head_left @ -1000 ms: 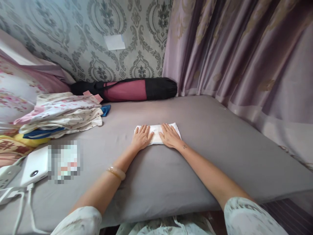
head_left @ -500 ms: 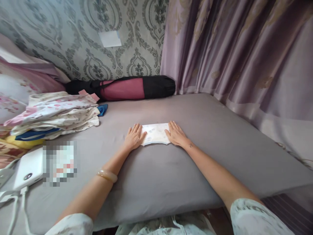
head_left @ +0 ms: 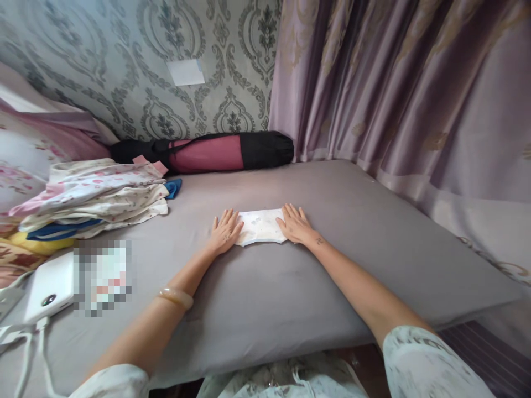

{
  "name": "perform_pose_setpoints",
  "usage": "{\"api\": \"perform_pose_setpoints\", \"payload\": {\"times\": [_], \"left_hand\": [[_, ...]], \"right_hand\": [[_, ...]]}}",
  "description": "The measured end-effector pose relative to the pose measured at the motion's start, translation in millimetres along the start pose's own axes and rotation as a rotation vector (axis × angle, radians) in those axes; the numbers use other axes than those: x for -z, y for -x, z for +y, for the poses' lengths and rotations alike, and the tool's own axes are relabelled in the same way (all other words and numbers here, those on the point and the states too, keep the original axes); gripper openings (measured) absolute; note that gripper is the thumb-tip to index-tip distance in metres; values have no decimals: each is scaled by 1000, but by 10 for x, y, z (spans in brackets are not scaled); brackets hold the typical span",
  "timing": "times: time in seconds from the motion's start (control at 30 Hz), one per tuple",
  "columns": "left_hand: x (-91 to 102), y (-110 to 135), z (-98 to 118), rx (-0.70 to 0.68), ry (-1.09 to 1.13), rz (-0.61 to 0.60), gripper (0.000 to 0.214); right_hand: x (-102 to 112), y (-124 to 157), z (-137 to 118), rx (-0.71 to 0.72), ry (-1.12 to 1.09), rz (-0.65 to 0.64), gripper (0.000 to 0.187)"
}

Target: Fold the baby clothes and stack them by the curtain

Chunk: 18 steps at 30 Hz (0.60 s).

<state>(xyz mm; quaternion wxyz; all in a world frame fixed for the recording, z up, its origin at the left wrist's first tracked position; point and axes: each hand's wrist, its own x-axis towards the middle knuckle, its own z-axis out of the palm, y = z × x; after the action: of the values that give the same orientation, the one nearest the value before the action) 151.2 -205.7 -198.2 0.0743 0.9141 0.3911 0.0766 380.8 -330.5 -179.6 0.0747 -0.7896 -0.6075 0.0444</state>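
Observation:
A small white folded cloth (head_left: 261,225) with a faint print and a pale blue lower edge lies flat on the grey sheet (head_left: 282,298). My left hand (head_left: 226,231) rests palm down on its left end, fingers stretched forward. On the right end lies my right hand (head_left: 296,223), also flat with its fingers spread a little. Both thumbs point inward over the cloth. The ends of the cloth are hidden under my palms.
Folded printed clothes (head_left: 103,190) are piled at the left. A white power bank (head_left: 52,287) with cables sits in front of them, beside a blurred-out item (head_left: 108,276). Along the wall lies a black and maroon long bag (head_left: 207,153). Purple curtains (head_left: 352,83) hang at the right.
My hands stay flat on the cloth, with little visible movement. The view has shifted slightly, so most things sit a bit further left.

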Motion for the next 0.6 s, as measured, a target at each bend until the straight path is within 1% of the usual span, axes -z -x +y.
{"api": "perform_pose_setpoints", "payload": {"times": [0.07,0.13,0.27,0.37,0.47,0.6], "left_hand": [[14,55,-28,-21,11,45,58],[12,105,-56,-24,12,51,58],[-24,149,-95,-11,42,26,57],[-46,149,-107,-21,63,51,56],[-47,151,-113,-1,73,84,56],[-40,158,-123,11,78,159,56]], "right_hand": [[-2,-7,-42,37,4,43,70],[-38,-18,-72,60,7,64,71],[-160,-40,-74,55,13,54,73],[-216,-52,-51,54,12,54,73],[-205,-55,-40,47,14,46,73],[-119,-52,-89,27,-1,-2,72]]}}
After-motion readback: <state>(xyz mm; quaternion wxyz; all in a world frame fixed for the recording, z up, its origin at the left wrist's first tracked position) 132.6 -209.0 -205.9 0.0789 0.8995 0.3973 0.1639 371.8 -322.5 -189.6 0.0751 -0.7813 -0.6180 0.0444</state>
